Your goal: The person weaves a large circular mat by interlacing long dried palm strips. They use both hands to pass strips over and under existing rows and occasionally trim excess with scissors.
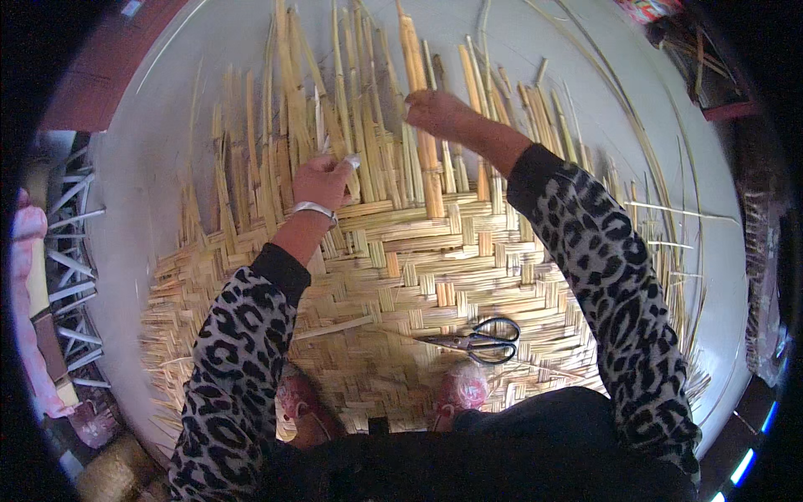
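A half-woven mat of flat straw-coloured strips (435, 259) lies beneath me, its loose strip ends fanning out at the far side. Over those ends my left hand (322, 180) is closed, with a thin, pale, pointed strip (319, 125) rising from it. Something white (352, 160) is wrapped around its thumb or fingertip. My right hand (441, 115) is bent in a pinch above a wide tan strip (411, 50), which runs behind the fingers down to the weave. Whether the fingertips grip that strip is hidden. Scissors with black handles (481, 341) rest on the woven part, nearer me.
My red-and-white shoes (462, 389) stand on the near part of the mat. Under it spreads a pale grey floor (125, 192). Long thin strips (644, 125) curve along the right. A white metal lattice (74, 268) is at the left edge.
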`<action>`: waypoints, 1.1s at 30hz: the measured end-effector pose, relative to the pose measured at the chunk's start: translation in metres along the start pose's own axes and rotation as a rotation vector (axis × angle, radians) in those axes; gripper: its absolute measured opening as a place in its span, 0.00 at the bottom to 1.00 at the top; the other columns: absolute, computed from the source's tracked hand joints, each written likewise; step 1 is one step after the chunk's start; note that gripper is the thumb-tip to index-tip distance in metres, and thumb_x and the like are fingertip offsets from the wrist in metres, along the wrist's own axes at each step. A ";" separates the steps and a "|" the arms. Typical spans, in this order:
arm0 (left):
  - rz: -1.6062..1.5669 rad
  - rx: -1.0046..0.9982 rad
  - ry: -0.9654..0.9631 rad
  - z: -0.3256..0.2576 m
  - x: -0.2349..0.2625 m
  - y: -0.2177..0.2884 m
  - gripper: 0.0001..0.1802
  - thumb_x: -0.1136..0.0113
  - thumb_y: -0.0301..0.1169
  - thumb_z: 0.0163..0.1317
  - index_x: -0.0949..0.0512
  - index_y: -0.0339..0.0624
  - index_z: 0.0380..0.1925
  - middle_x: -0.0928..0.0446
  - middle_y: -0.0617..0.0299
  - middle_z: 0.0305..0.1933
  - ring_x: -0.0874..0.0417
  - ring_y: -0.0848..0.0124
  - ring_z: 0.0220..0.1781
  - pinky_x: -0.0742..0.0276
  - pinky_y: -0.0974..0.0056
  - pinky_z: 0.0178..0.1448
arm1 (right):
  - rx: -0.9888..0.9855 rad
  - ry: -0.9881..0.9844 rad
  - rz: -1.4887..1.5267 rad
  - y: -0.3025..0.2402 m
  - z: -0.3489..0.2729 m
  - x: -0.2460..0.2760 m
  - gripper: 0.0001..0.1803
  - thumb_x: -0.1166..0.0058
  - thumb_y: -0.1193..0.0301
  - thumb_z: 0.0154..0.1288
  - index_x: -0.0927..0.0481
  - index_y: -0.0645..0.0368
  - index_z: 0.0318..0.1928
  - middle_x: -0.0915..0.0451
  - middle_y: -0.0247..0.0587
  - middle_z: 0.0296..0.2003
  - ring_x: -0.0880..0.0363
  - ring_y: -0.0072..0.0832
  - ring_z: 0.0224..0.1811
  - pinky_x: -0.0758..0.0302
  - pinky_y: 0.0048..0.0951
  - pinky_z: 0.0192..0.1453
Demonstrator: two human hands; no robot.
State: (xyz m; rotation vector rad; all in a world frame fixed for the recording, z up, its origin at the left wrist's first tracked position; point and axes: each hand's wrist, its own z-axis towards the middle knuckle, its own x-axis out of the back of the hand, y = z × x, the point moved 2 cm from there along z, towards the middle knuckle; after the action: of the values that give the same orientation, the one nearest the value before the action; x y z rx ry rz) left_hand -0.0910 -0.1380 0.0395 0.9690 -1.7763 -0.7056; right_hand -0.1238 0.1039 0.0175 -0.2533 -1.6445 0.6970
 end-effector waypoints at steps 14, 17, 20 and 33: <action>0.001 0.009 -0.053 0.021 -0.009 -0.022 0.19 0.35 0.41 0.55 0.20 0.32 0.28 0.22 0.56 0.20 0.19 0.68 0.20 0.19 0.63 0.26 | -0.528 -0.145 0.593 0.001 0.073 -0.025 0.19 0.31 0.56 0.55 0.19 0.59 0.30 0.21 0.36 0.24 0.29 0.22 0.21 0.32 0.30 0.25; 0.080 -0.088 -0.068 0.025 -0.008 -0.021 0.18 0.34 0.41 0.55 0.21 0.33 0.26 0.23 0.58 0.18 0.20 0.69 0.19 0.22 0.62 0.24 | -0.454 -0.116 0.864 -0.008 0.065 -0.026 0.15 0.32 0.62 0.56 0.20 0.59 0.38 0.20 0.34 0.29 0.25 0.22 0.27 0.28 0.28 0.30; -0.120 -0.005 -0.082 0.024 -0.009 -0.022 0.19 0.34 0.42 0.55 0.22 0.33 0.24 0.23 0.57 0.18 0.22 0.70 0.18 0.26 0.62 0.22 | -0.333 -0.092 1.185 -0.016 0.041 -0.010 0.20 0.36 0.66 0.59 0.24 0.59 0.50 0.19 0.35 0.40 0.20 0.24 0.39 0.23 0.29 0.40; 0.471 -0.344 -0.610 0.050 -0.005 0.005 0.15 0.37 0.37 0.58 0.21 0.35 0.37 0.19 0.60 0.30 0.18 0.73 0.32 0.21 0.63 0.37 | -0.252 -0.036 1.326 -0.034 -0.006 0.009 0.26 0.45 0.55 0.66 0.25 0.63 0.54 0.21 0.38 0.48 0.23 0.26 0.49 0.27 0.31 0.57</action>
State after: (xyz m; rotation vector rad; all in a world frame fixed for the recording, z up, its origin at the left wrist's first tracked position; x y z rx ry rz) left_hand -0.1380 -0.1293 0.0219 0.0786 -2.1928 -1.0164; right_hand -0.1123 0.0838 0.0447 -1.5934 -1.4428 1.4417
